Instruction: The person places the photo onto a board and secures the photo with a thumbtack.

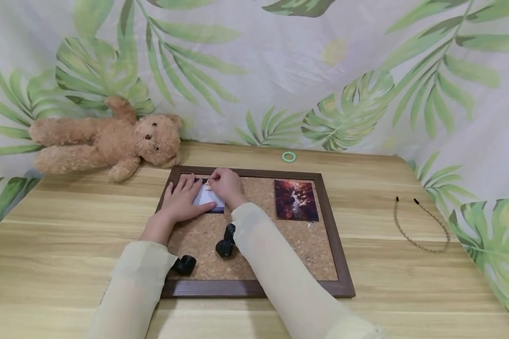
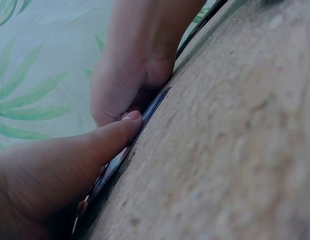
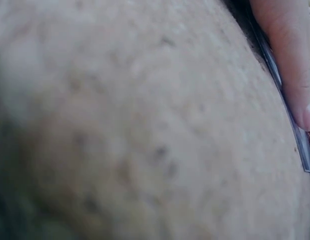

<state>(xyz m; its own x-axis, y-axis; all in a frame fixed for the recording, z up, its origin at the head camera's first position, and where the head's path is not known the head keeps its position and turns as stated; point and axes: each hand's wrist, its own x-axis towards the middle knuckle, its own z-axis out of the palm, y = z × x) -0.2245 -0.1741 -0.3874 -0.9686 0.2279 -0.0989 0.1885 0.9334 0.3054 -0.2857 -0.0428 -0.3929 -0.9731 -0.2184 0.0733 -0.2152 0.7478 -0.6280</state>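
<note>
My left hand (image 1: 179, 200) lies spread on a white card with dark blue edges (image 1: 217, 206) at the upper left of the framed cork board (image 1: 199, 240). Its thumb (image 2: 114, 135) presses along the card's lower part. At the card's top, my right hand (image 1: 226, 185) pinches a small cream-coloured piece (image 1: 208, 185) between thumb and fingers, mostly covered by them. In the left wrist view the right hand (image 2: 129, 75) bends down just beyond the left thumb. The right wrist view holds mostly blurred cork, with a finger (image 3: 290, 60) on the card's edge (image 3: 302, 145).
A dark red-brown picture (image 1: 294, 200) with a small pink dot at its top lies on the board's right. A teddy bear (image 1: 114, 141) lies behind left, a green ring (image 1: 288, 157) behind the frame, and a thin chain (image 1: 422, 247) to the right.
</note>
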